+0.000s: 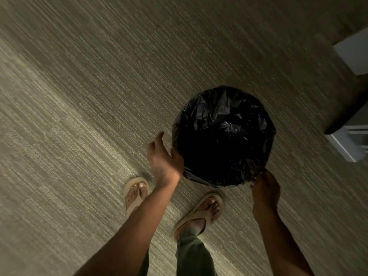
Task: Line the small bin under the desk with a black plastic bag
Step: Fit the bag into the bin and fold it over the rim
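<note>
A round small bin [224, 136] is seen from above, over the carpet. A black plastic bag [229, 114] covers its whole mouth and rim, crinkled and sagging inward. My left hand [163, 156] rests against the bin's left rim with the fingers spread, thumb on the bag's edge. My right hand [264, 188] is closed on the bag at the near right rim. The bin's own walls are hidden under the plastic.
Beige ribbed carpet [99, 96] fills the view. My two feet in tan sandals [201, 212] stand just below the bin. White furniture legs or panels [352, 50] stand at the right edge, with a dark gap between them.
</note>
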A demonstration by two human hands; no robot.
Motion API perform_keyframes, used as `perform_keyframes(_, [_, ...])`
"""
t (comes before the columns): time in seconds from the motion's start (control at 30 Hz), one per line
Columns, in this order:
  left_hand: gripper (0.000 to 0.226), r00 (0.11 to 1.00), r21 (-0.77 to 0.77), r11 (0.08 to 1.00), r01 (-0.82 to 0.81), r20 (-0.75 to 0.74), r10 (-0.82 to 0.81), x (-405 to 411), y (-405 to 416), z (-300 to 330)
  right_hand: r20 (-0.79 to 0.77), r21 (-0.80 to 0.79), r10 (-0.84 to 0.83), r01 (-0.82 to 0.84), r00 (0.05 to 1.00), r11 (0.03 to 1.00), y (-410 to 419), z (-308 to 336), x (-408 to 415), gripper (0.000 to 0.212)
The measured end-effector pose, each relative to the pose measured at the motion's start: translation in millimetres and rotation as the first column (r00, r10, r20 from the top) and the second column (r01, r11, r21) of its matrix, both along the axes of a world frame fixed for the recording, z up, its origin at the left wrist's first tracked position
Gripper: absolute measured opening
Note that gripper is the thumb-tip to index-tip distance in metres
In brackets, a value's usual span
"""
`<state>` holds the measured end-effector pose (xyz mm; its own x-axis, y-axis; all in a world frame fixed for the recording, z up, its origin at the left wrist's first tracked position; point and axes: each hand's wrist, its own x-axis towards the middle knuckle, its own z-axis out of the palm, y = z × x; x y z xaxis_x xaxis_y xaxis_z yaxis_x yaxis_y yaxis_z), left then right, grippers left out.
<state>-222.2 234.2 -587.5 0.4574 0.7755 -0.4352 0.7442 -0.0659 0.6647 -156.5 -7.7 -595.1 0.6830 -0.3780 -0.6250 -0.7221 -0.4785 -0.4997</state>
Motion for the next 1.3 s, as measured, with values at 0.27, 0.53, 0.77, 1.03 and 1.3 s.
perform_keyframes(0.27, [0.026, 0.997, -0.337, 0.941, 0.033, -0.059, -0.056, 6.0, 24.9, -14.8, 0.041, 0.168, -0.236, 0.226, 0.971, 0.960, 5.5, -7.7, -4.0, 0.026])
perform_keyframes(0.53, [0.014, 1.000, -0.431, 0.902, -0.018, 0.002, 0.021, 2.5, 66.1, -23.4, 0.078, 0.272, -0.113, 0.088, 0.991, 0.958, 31.0, -1.8, 1.6, 0.019])
perform_keyframes(0.77, [0.017, 0.982, -0.419, 0.894, -0.161, 0.020, 0.187, -16.6, 155.4, -17.0, 0.137, 0.322, 0.105, -0.144, 0.985, 0.936, 128.7, 4.9, 30.1, 0.021])
perform_keyframes(1.03, [0.011, 0.964, -0.139, 0.954, -0.264, -0.017, 0.264, 10.5, 282.5, -13.1, 0.206, 0.265, 0.302, -0.350, 0.931, 0.899, 293.7, -21.6, 80.4, 0.024])
perform_keyframes(1.3, [0.035, 0.975, -0.056, 0.979, -0.198, -0.118, 0.191, 37.2, 335.6, -14.6, 0.205, 0.259, 0.355, -0.401, 0.912, 0.879, 369.0, -31.2, 105.8, 0.033])
